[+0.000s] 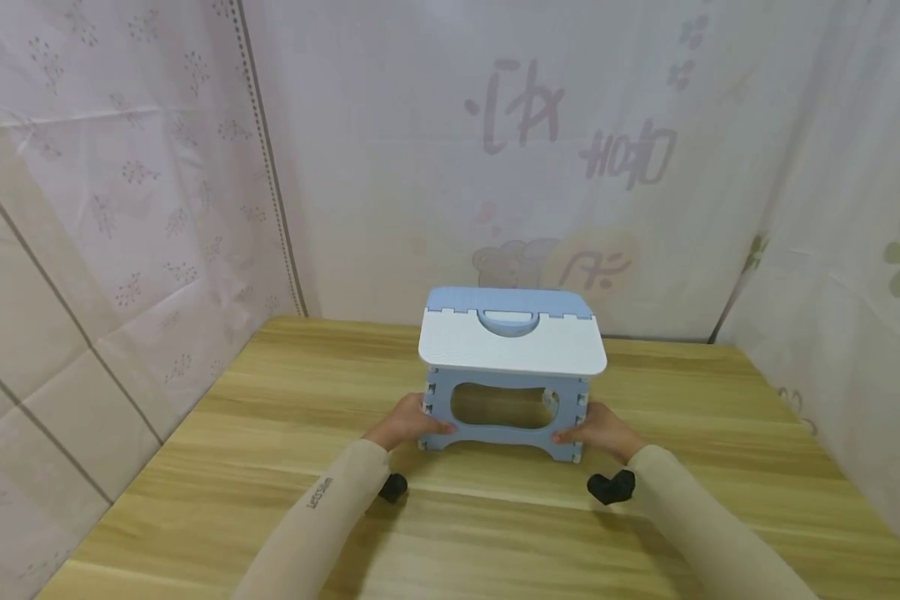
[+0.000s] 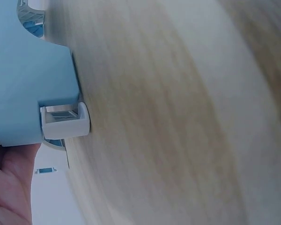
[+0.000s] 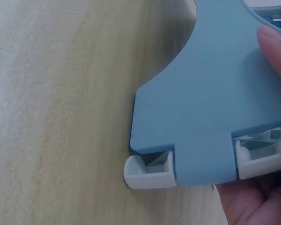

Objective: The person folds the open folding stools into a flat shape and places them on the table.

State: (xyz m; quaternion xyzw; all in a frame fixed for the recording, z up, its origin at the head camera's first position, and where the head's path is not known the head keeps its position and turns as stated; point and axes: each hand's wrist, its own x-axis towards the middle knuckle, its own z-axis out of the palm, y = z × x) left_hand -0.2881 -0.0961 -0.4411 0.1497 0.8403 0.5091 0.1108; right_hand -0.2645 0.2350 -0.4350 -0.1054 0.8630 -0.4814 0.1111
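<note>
A blue and white folding step stool (image 1: 512,354) stands upright and unfolded on the wooden table, its white top with a blue handle facing up. My left hand (image 1: 409,422) grips the left side of its legs, thumb across the blue front panel. On the opposite side my right hand (image 1: 602,432) holds the legs the same way, its thumb on the panel near the oval opening. In the left wrist view the stool's blue leg (image 2: 33,79) and white hinge meet the table. The right wrist view shows the other leg's foot (image 3: 192,117) on the wood, with part of my hand behind it.
The wooden table (image 1: 285,400) reaches to patterned cloth curtains (image 1: 390,167) at the back and on both sides. Black wrist camera pieces (image 1: 611,487) hang under my sleeves, just above the tabletop.
</note>
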